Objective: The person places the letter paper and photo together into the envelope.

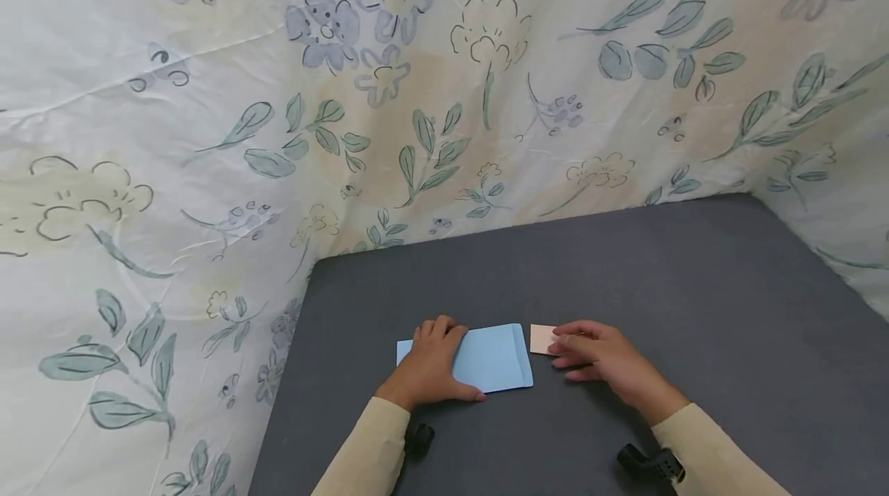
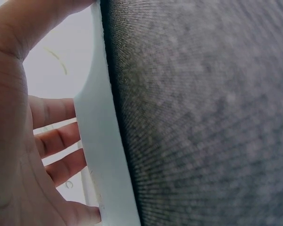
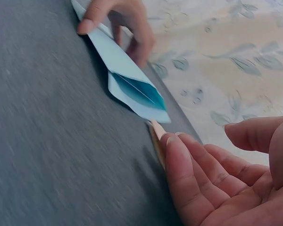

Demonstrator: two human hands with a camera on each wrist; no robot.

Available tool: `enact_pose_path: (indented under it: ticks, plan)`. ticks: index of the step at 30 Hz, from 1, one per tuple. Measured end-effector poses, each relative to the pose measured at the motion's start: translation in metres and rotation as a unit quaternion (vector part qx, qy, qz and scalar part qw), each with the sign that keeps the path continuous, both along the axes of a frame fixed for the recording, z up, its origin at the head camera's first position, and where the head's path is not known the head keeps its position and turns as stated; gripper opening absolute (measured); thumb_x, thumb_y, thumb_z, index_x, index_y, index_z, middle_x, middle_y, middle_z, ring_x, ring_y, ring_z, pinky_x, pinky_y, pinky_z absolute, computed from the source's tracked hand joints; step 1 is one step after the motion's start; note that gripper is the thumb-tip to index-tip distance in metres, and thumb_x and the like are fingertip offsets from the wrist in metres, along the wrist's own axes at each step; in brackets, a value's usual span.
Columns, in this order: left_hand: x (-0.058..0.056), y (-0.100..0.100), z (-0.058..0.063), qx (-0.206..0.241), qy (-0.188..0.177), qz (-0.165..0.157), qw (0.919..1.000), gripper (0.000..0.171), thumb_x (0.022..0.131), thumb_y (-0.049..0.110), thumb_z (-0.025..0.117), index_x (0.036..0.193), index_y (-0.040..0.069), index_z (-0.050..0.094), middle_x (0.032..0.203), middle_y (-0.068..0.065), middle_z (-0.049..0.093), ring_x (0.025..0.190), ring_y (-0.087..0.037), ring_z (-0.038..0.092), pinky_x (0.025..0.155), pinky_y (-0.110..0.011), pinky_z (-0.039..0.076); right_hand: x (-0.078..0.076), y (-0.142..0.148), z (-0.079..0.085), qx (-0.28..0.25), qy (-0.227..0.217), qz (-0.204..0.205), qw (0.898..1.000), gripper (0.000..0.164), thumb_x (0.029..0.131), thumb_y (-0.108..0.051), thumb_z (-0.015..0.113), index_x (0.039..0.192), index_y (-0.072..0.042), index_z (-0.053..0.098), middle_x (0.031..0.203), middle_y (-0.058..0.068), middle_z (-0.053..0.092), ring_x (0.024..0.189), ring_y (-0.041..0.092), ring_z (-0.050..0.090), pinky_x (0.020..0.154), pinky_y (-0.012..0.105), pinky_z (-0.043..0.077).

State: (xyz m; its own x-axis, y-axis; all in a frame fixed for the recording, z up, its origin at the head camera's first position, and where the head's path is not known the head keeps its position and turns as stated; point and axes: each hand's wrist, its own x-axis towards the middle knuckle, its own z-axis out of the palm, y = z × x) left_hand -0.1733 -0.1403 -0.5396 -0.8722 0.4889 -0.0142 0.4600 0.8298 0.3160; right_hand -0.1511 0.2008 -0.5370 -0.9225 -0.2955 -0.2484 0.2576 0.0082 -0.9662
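A: State the location and make of the main item.

B: The blue envelope [image 1: 489,361] lies on the dark grey table [image 1: 590,272]. It is a smooth, thin rectangle, apparently paper, with its long sides running left to right. A folded strip [image 1: 522,355] lines its right end. In the right wrist view, that end is parted into a narrow, pointed mouth.

A: And the second item?

B: A small pale pink card [image 1: 542,339], flat and straight-edged, sits just beside the envelope's right end. Its right part is covered by fingers. The table surface has a fine grain.

A: Give edges and open room.

B: The table's left edge is the nearer side edge; the surface runs wide to the right. Behind the far edge hangs a creased floral cloth [image 1: 389,195].

A: Report the hands.

B: The left hand [image 1: 434,365] spans the envelope toward its left end and grips it, thumb at the near edge, fingers over the far edge. The right hand [image 1: 611,361] is partly spread: fingertips touch the card, fingers slightly bent, thumb well apart from it.
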Motion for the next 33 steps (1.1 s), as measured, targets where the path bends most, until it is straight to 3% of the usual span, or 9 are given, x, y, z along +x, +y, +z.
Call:
enact_pose_path:
  ticks: [13,25,33]
  plan:
    - [0.002,-0.002,-0.005,0.001,0.006,0.003,1.0000,0.112,0.070,0.076,0.092,0.155,0.013,0.058,0.141,-0.006,0.049,0.127,-0.027,0.043,0.114,-0.056,0.036,-0.007,0.054,0.004,0.017,-0.001,-0.046,0.999,0.055,0.113,-0.024,0.065,0.153,0.011,0.049,0.124,0.017,0.075,0.101,0.024,0.078,0.079,0.040,0.063]
    - [-0.001,-0.002,-0.007,-0.006,0.007,0.000,1.0000,0.111,0.071,0.077,0.090,0.156,0.014,0.057,0.143,-0.005,0.049,0.130,-0.027,0.042,0.117,-0.057,0.034,-0.006,0.089,0.002,0.085,-0.008,-0.052,0.995,0.063,0.116,-0.030,0.059,0.158,0.013,0.040,0.132,0.020,0.071,0.104,0.022,0.076,0.082,0.043,0.062]
    - [0.002,-0.002,-0.005,-0.005,0.004,0.006,1.0000,0.111,0.071,0.076,0.091,0.156,0.014,0.057,0.145,-0.005,0.049,0.132,-0.027,0.042,0.117,-0.058,0.034,-0.008,0.113,0.003,0.094,-0.023,-0.043,0.994,0.065,0.116,-0.032,0.057,0.157,0.014,0.037,0.132,0.022,0.071,0.104,0.024,0.076,0.084,0.044,0.062]
